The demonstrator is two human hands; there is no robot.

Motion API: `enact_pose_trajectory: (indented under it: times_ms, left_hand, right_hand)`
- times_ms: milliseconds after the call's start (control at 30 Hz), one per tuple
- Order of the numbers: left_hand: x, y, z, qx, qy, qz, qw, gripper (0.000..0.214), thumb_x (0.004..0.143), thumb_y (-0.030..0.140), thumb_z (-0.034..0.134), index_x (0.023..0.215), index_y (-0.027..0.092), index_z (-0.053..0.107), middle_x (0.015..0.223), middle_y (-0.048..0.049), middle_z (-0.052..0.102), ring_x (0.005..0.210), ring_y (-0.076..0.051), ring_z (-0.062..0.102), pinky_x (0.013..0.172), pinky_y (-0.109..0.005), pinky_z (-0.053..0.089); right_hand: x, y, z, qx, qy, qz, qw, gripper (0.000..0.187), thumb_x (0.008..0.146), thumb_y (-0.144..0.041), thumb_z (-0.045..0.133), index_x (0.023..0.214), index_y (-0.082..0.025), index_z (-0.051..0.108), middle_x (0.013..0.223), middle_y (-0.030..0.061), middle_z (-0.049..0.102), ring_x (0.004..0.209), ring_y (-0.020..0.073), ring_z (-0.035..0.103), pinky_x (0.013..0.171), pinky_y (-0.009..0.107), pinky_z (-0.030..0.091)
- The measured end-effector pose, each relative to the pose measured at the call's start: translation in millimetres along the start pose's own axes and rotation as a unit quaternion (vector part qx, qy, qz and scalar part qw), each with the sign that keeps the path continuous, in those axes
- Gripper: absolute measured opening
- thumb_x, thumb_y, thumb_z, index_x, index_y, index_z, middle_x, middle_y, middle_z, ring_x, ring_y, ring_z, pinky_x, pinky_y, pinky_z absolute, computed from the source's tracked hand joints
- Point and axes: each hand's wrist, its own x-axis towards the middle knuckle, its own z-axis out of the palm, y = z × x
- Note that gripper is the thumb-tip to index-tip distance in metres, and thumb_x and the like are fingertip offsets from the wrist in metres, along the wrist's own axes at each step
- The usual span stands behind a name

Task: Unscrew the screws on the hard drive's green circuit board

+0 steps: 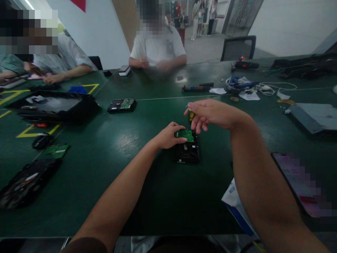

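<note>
Here we are, hard drive (185,151) lying flat on the tabletop (92,144) right in front of us, green circuit board (189,135) facing up. Our left hand (169,136) clasps the drive's left side, thumb and forefinger parted across the board. And our right hand (209,114) pinches the yellow-and-black screwdriver (191,115) by its handle, shaft pointing down at the board's far end; whether the tip sits in a screw, we can't tell. Looks like screw work on that board is the step in hand. The next move calls for a seated tip, an upright shaft, firm pressure and a twist, with the drive held against swivelling.
</note>
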Motion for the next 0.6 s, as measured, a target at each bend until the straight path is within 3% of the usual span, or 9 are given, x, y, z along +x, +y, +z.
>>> enact_pose_trajectory:
  times_ms: [167,267,433,600]
  left_hand:
    - [-0.6,-0.4,-0.6,-0.004,-0.006,-0.008,1.000,0.065,0.089,0.051,0.074,0.146,0.022,0.060,0.134,-0.0117,0.053,0.117,-0.028,0.061,0.110,-0.047,0.049]
    - [-0.6,-0.8,-1.1,-0.003,-0.009,-0.011,1.000,0.065,0.090,0.052,0.073,0.146,0.023,0.060,0.135,-0.0113,0.052,0.116,-0.028,0.061,0.109,-0.046,0.050]
    - [0.6,-1.0,-0.5,0.012,-0.004,0.005,1.000,0.065,0.090,0.052,0.072,0.146,0.021,0.060,0.132,-0.0124,0.053,0.118,-0.028,0.060,0.110,-0.046,0.048]
    - [0.6,0.3,0.0,0.009,-0.001,0.010,1.000,0.059,0.090,0.051,0.072,0.141,0.021,0.063,0.129,-0.0115,0.055,0.115,-0.028,0.061,0.109,-0.046,0.049]
  right_hand:
    - [0.1,0.9,-9.0,-0.118,0.104,-0.005,0.988,0.038,0.100,-0.054,0.064,0.084,-0.020,0.067,0.075,0.0048,0.073,0.059,0.0137,0.066,0.051,0.026,0.048]
    - [0.3,-1.1,-8.6,-0.135,0.124,0.010,0.983,0.031,0.100,-0.046,0.063,0.085,-0.020,0.066,0.070,0.0031,0.070,0.052,0.0125,0.060,0.047,0.026,0.044]
    - [0.4,-3.4,1.0,-0.054,0.049,0.002,0.997,0.038,0.107,-0.053,0.049,0.107,-0.020,0.068,0.063,0.0008,0.068,0.045,0.0115,0.056,0.040,0.025,0.034]
    - [1.7,-2.4,7.7,0.007,-0.018,-0.013,1.000,0.039,0.105,-0.057,0.054,0.106,-0.021,0.068,0.073,0.0024,0.074,0.056,0.0142,0.067,0.048,0.024,0.045]
